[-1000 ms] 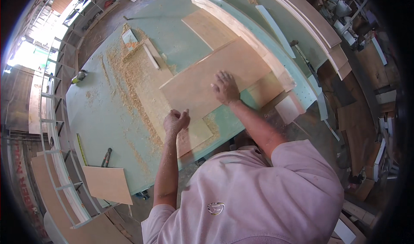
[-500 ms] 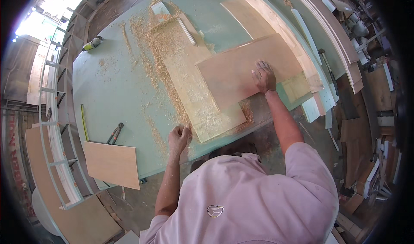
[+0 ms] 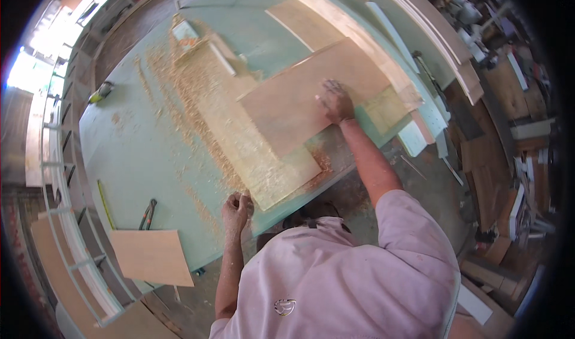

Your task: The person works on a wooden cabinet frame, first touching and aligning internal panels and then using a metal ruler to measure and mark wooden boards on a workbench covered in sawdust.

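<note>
My right hand (image 3: 336, 101) lies on a thin brown wooden board (image 3: 299, 93), fingers spread over its surface. This board rests at an angle across a long pale board (image 3: 230, 135), covering part of it. Wood shavings (image 3: 200, 120) and pale dust lie thick along the long board's left side and near end. Close by that near end, at its left corner, is my left hand (image 3: 235, 210), its fingers curled closed over the green tabletop (image 3: 129, 159). Whether something small is pinched in it is hidden.
A curved wooden piece (image 3: 359, 36) runs along the table's right side. Pliers (image 3: 148, 214), a yellow measuring tape (image 3: 105, 204) and a small plywood panel (image 3: 151, 256) lie at the left, a green-and-dark tool (image 3: 102, 92) farther off. A ladder-like frame (image 3: 57, 177) stands beyond.
The whole view has shifted, so the table and boards appear farther left. Both hands keep about the same places against the boards: right on the brown board, left by the corner.
</note>
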`<state>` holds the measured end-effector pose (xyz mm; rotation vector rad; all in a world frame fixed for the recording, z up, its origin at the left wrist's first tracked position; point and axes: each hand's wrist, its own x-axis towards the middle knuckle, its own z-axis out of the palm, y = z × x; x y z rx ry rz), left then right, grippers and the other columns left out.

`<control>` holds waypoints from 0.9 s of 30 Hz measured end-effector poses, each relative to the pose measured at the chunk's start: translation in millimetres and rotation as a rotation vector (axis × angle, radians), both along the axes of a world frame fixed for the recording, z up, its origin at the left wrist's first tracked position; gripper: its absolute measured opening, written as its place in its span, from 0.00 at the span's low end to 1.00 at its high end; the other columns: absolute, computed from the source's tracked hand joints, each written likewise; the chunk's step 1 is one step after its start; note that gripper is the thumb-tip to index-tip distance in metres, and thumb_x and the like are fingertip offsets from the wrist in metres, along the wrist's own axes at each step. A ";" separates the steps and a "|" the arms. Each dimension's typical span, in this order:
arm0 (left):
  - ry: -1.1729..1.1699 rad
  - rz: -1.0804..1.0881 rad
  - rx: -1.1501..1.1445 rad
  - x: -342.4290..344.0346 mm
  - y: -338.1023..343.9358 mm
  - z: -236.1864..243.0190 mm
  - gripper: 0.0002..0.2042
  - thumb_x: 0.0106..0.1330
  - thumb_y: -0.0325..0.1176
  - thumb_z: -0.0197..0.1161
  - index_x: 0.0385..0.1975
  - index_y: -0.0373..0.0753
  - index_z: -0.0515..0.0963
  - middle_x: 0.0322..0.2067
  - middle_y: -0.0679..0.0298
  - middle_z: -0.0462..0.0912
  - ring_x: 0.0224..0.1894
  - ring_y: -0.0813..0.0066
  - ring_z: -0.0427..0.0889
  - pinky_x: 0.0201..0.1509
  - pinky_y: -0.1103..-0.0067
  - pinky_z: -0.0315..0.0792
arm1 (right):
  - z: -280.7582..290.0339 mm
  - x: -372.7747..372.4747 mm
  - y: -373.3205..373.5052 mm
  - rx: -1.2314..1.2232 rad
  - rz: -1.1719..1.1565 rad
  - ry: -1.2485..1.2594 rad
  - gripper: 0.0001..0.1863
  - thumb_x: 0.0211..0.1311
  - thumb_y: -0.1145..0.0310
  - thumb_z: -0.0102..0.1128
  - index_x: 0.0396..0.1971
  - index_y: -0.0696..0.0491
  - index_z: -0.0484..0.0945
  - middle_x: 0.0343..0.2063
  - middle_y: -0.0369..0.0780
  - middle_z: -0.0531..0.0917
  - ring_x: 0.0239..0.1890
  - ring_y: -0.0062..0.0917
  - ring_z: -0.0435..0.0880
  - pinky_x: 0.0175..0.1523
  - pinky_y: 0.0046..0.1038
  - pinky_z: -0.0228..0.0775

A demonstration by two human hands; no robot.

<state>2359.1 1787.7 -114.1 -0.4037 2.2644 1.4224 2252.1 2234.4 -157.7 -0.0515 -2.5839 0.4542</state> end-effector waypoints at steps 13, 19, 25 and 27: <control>0.193 -0.346 -0.243 -61.6 122.3 7.3 0.24 0.64 0.52 0.64 0.23 0.33 0.74 0.18 0.51 0.79 0.24 0.54 0.81 0.32 0.66 0.73 | -1.4 1.9 44.3 0.039 -0.081 0.005 0.29 0.65 0.52 0.57 0.56 0.59 0.76 0.60 0.49 0.76 0.66 0.43 0.71 0.73 0.45 0.56; 0.258 -0.409 -0.365 -78.2 139.2 -9.5 0.20 0.67 0.46 0.60 0.24 0.32 0.74 0.20 0.44 0.79 0.26 0.45 0.82 0.33 0.60 0.73 | 2.1 -3.3 41.8 0.014 -0.071 -0.003 0.27 0.66 0.52 0.57 0.55 0.58 0.77 0.61 0.48 0.76 0.66 0.42 0.71 0.73 0.44 0.55; 0.271 -0.383 -0.340 -83.9 142.0 -14.7 0.19 0.67 0.44 0.59 0.26 0.31 0.76 0.21 0.43 0.79 0.28 0.43 0.82 0.35 0.59 0.73 | 0.1 -11.0 44.6 0.008 -0.080 0.028 0.26 0.66 0.53 0.57 0.54 0.58 0.78 0.59 0.48 0.78 0.65 0.41 0.72 0.73 0.43 0.55; 0.302 -0.392 -0.326 -88.2 140.5 -16.2 0.18 0.67 0.44 0.59 0.27 0.31 0.75 0.22 0.43 0.80 0.29 0.43 0.82 0.35 0.58 0.73 | 0.1 -14.7 44.7 0.017 -0.083 0.025 0.25 0.66 0.53 0.57 0.53 0.58 0.79 0.59 0.48 0.78 0.65 0.41 0.72 0.73 0.43 0.55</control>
